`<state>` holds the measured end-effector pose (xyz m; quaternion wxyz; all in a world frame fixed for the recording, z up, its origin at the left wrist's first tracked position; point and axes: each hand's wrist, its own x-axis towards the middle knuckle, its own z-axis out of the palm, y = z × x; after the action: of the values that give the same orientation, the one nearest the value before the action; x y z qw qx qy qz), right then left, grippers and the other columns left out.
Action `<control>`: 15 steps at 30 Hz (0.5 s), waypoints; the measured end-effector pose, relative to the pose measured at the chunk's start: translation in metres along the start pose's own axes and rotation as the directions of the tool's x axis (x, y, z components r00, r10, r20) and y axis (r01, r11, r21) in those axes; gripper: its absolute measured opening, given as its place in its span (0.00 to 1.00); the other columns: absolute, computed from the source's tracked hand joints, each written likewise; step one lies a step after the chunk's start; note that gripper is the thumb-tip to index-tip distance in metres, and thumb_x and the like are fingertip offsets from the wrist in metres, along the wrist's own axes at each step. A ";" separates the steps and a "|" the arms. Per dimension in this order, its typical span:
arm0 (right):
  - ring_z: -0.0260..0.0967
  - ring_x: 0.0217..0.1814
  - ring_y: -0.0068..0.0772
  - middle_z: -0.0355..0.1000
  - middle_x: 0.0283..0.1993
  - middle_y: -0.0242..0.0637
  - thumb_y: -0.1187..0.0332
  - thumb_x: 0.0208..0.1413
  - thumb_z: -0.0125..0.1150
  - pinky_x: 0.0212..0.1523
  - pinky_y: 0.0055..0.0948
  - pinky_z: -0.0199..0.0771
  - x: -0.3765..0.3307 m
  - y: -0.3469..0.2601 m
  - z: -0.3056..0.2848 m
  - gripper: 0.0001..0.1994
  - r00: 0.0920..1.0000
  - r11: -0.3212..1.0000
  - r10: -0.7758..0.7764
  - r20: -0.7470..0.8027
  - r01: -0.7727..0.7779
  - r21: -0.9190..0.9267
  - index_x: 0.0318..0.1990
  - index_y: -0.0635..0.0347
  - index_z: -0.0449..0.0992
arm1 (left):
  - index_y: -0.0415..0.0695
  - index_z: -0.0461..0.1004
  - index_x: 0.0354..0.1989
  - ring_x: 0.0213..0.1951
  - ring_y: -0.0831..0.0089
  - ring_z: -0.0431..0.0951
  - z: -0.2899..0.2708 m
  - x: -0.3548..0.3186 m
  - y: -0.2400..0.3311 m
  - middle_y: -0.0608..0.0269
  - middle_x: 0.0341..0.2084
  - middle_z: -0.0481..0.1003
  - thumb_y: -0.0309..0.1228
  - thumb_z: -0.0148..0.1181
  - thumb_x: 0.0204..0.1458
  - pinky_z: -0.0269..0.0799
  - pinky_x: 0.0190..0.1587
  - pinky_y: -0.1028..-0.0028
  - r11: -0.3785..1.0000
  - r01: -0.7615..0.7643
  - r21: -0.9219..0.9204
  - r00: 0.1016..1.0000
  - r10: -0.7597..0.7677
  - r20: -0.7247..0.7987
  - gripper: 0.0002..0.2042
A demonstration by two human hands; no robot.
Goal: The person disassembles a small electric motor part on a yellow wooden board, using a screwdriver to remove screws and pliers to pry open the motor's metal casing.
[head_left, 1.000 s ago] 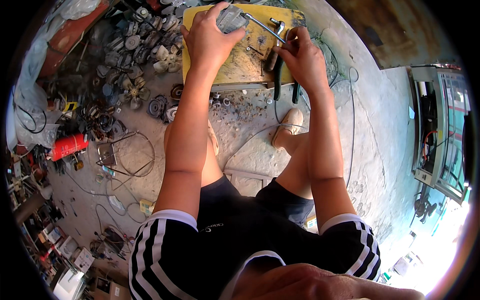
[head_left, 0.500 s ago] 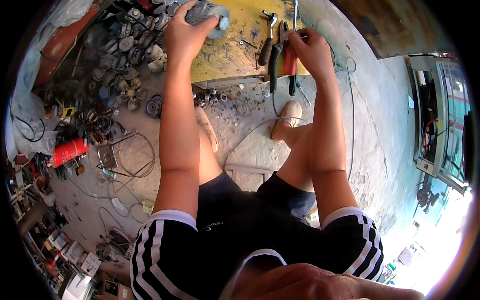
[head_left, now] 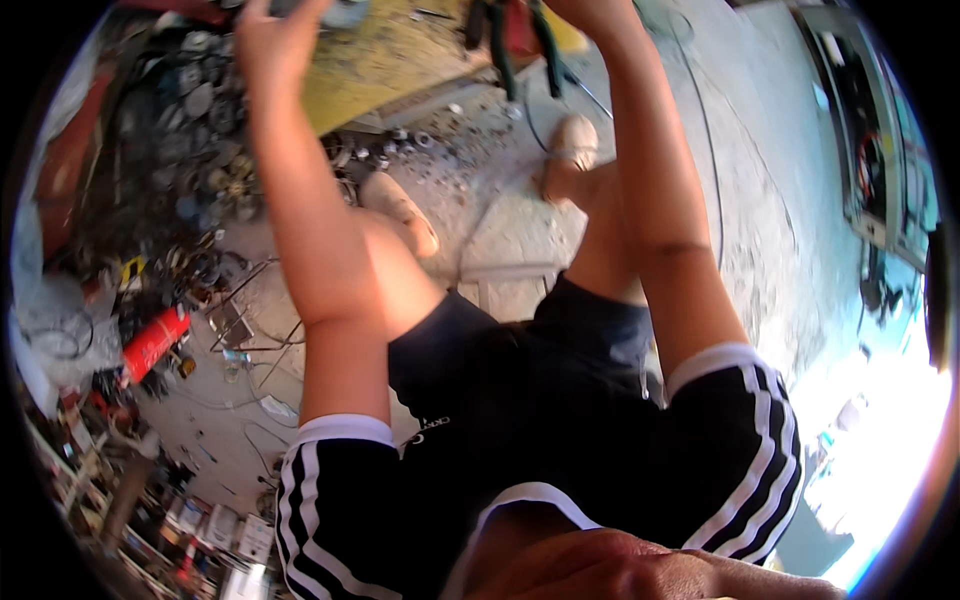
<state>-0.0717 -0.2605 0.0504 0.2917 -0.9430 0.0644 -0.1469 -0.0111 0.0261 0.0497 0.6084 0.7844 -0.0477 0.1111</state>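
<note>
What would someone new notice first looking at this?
Two bare arms stretch up to the top edge, where the left hand grips a grey metal part over a yellow board and the right hand is by dark-handled pliers. At left a red cylinder lies among scrap metal.

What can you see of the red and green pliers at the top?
The pliers show only in part, cut off by the picture's top edge. Dark green handle grips angle downward, with red between them. They look plastic-coated. The right hand is right beside them and seems to hold them, above the yellow board. Their jaws are out of view.
</note>
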 end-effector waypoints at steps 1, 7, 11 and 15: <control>0.73 0.55 0.57 0.75 0.51 0.56 0.51 0.54 0.64 0.55 0.46 0.73 0.001 0.002 -0.002 0.25 0.997 1.000 -0.006 -0.078 0.006 -0.011 0.53 0.59 0.76 | 0.35 0.72 0.56 0.42 0.71 0.79 -0.006 0.001 0.001 0.53 0.43 0.79 0.30 0.69 0.47 0.74 0.44 0.73 0.996 -0.043 0.079 0.998 0.040 0.043 0.26; 0.72 0.58 0.50 0.73 0.59 0.51 0.49 0.53 0.67 0.58 0.41 0.72 -0.007 0.058 -0.076 0.33 0.978 0.987 0.139 -0.158 -0.150 -0.058 0.62 0.58 0.70 | 0.36 0.73 0.55 0.44 0.69 0.80 0.007 -0.016 0.011 0.54 0.44 0.79 0.33 0.70 0.46 0.74 0.46 0.72 0.985 -0.113 0.128 0.993 0.110 0.031 0.27; 0.72 0.59 0.44 0.74 0.58 0.49 0.60 0.60 0.63 0.56 0.34 0.72 0.000 0.138 -0.143 0.25 0.938 0.997 0.023 -0.345 0.006 0.082 0.61 0.65 0.71 | 0.36 0.74 0.54 0.45 0.67 0.79 0.008 -0.010 -0.003 0.54 0.44 0.79 0.34 0.71 0.45 0.73 0.50 0.71 0.924 -0.308 0.226 0.951 0.309 0.033 0.27; 0.73 0.51 0.38 0.75 0.50 0.46 0.57 0.61 0.59 0.51 0.35 0.73 -0.107 0.203 -0.063 0.21 0.851 0.926 0.177 -0.494 -0.313 -0.209 0.55 0.63 0.73 | 0.37 0.74 0.54 0.49 0.64 0.79 -0.002 -0.020 0.014 0.51 0.46 0.79 0.37 0.71 0.43 0.71 0.53 0.70 0.953 -0.181 0.243 0.983 0.165 0.087 0.29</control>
<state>-0.2002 -0.4386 -0.0415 0.1470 -0.8952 0.2736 -0.3196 -0.0339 0.0231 0.0583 0.4906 0.8508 -0.1217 0.1435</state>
